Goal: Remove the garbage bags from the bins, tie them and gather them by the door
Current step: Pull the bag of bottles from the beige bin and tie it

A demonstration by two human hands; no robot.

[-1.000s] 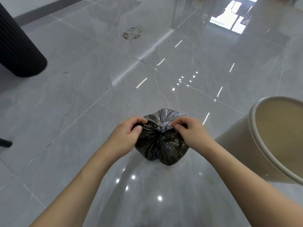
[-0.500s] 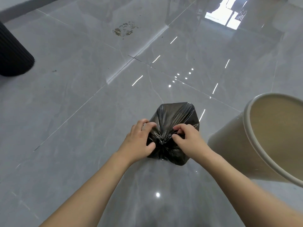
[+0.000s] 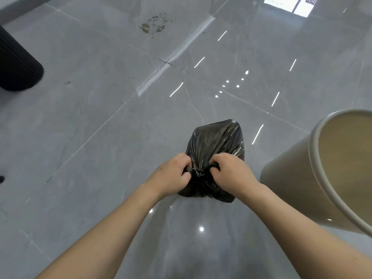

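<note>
A small black garbage bag (image 3: pixel 216 141) sits on the glossy grey tile floor in the lower middle of the head view. Its neck is gathered into a tight twisted knot between my hands. My left hand (image 3: pixel 171 176) grips the left end of the bunched plastic with curled fingers. My right hand (image 3: pixel 231 172) grips the right end the same way. The two hands are close together, pulling the ends apart over the knot. A cream bin (image 3: pixel 298 178) with no liner stands just right of the bag.
A black ribbed cylinder (image 3: pixel 18 65) stands at the far left. A patch of brown dirt (image 3: pixel 155 26) marks the floor farther ahead. Bright window reflections (image 3: pixel 289 5) show at the top right. Open tiles spread ahead and to the left.
The bag's top went from loosely bunched to a tight knot between my hands. My fingers closed more firmly on the ends, and the view shifted slightly.
</note>
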